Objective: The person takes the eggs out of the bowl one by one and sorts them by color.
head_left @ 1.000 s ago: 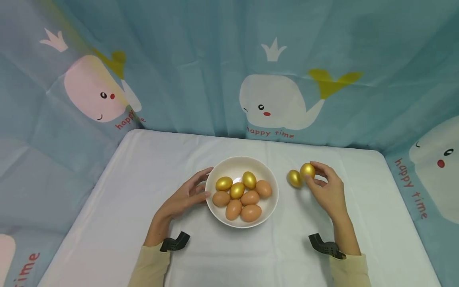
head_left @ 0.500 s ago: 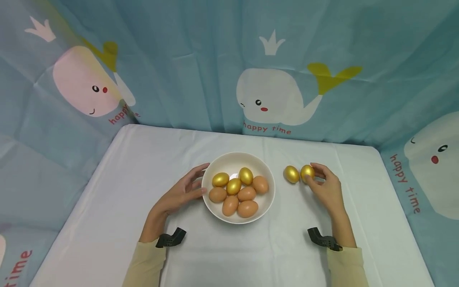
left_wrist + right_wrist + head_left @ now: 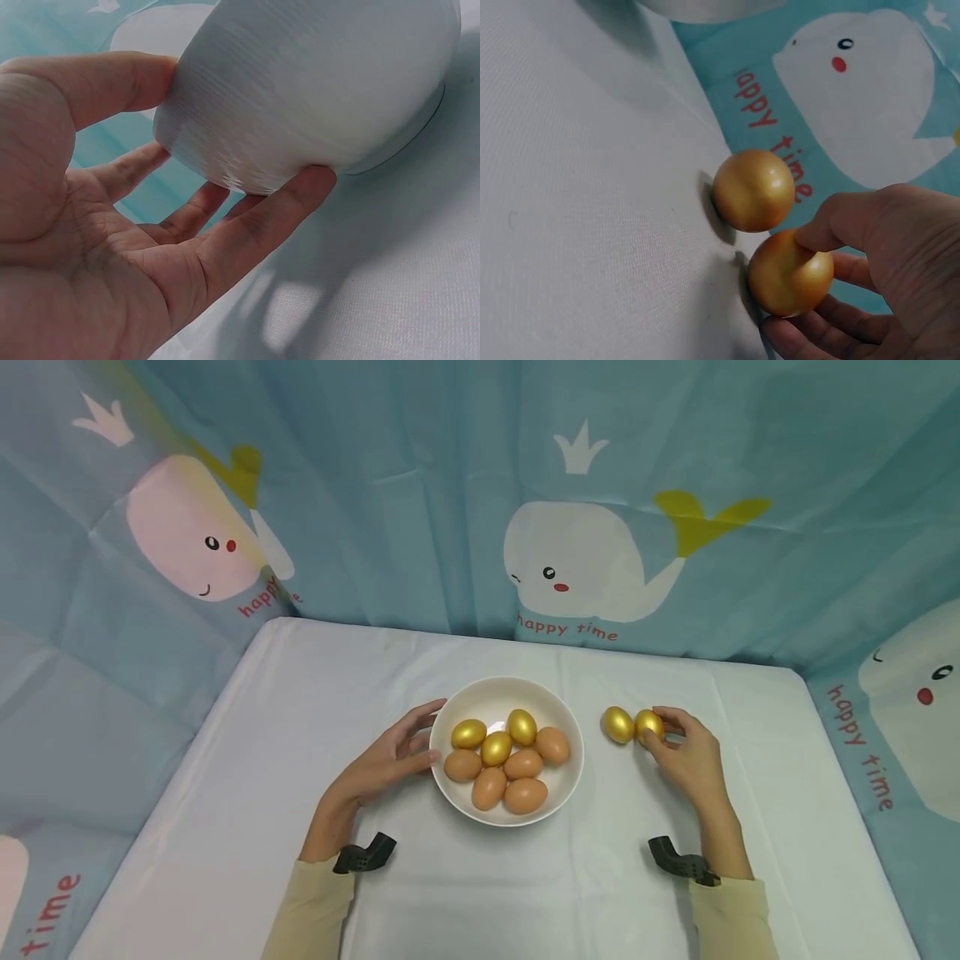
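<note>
A white bowl [image 3: 558,697] holds several golden eggs [image 3: 496,749] and brown eggs [image 3: 525,796]. At its left side my left hand [image 3: 386,762] holds the bowl, thumb by the rim and fingers spread along the outer wall. The left wrist view shows those fingertips against the bowl [image 3: 300,90] from below. To the right of the bowl, my right hand [image 3: 688,760] pinches a golden egg [image 3: 787,274] between thumb and fingers, low at the table. Just left of it lies another golden egg [image 3: 618,725]; the two are very close, perhaps touching.
A white cloth covers the table [image 3: 480,910]. Blue curtains [image 3: 420,527] printed with whales stand along its back and sides. Each wrist wears a dark camera mount, on the left a black one [image 3: 365,853] and on the right another [image 3: 682,862].
My right hand has lowered the pinched golden egg slightly towards the table, beside the other one, which shows more fully now. My left hand stays at the bowl. The whole view has shifted a little.
</note>
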Demonstrator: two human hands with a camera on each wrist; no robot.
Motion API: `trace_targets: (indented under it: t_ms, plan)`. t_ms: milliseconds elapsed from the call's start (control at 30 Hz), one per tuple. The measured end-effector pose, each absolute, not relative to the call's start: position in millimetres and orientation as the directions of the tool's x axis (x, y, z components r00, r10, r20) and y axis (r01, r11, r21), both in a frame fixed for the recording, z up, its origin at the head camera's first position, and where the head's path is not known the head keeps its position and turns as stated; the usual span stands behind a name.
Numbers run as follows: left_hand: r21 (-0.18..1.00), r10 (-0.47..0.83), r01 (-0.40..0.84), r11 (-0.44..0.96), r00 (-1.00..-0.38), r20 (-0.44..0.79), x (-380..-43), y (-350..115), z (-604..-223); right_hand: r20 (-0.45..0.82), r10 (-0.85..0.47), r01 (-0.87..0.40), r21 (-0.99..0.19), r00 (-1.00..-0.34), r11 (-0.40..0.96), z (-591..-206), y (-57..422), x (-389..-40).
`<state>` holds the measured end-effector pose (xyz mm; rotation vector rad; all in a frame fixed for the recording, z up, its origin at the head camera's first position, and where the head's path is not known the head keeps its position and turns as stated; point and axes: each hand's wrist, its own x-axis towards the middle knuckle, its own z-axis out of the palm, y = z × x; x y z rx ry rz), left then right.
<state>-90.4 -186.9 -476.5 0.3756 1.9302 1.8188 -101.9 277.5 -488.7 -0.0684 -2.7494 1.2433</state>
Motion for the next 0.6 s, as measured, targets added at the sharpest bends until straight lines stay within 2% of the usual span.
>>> trace_targets:
  t_ms: [267,600]
  plan:
    - [0.987,0.483,-0.118,0.108,-0.862,-0.155,-90,-189,-474,0.091,0.090,-0.011,-0.760,-0.992,0.650,-482,271,-100]
    - [0.987,0.480,-0.123,0.106,-0.863,-0.159,-90,-187,-474,0.112,0.082,-0.022,-0.707,-0.990,0.707,-474,278,-97]
